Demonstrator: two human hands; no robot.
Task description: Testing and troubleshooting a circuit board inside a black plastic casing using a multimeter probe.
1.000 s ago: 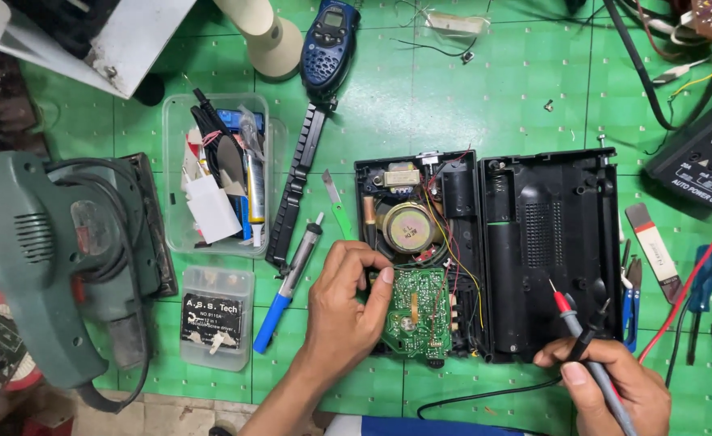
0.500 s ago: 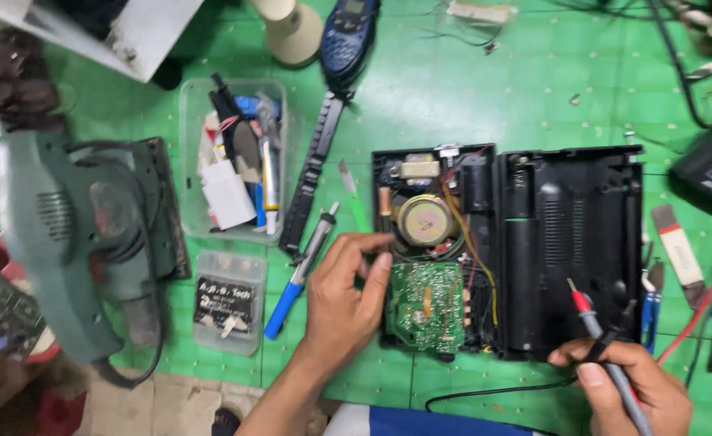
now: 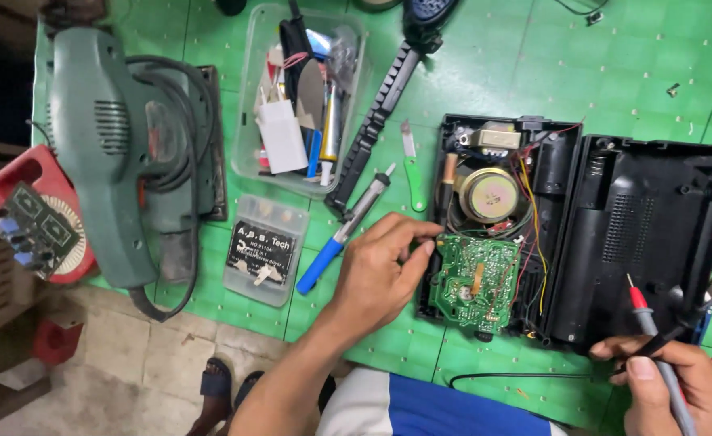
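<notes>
An opened black radio case (image 3: 638, 234) lies on the green mat (image 3: 582, 73), its two halves spread apart. Inside the left half sit a round speaker (image 3: 489, 194) and a green circuit board (image 3: 477, 282). My left hand (image 3: 380, 270) rests at the board's left edge, fingertips pinched on its corner. My right hand (image 3: 671, 383) holds a grey multimeter probe with a red tip (image 3: 642, 311) over the right half's lower edge, together with a black lead.
A blue-handled soldering iron (image 3: 344, 230) and a small green tool (image 3: 412, 169) lie left of the radio. A clear tray of tools (image 3: 303, 101), a small clear box (image 3: 263, 246), a green power sander (image 3: 117, 153) and a long black strip (image 3: 372, 125) lie further left.
The camera has swung left and closer, so everything sits further right in view. Both hands keep about the same hold on the board and the probe.
</notes>
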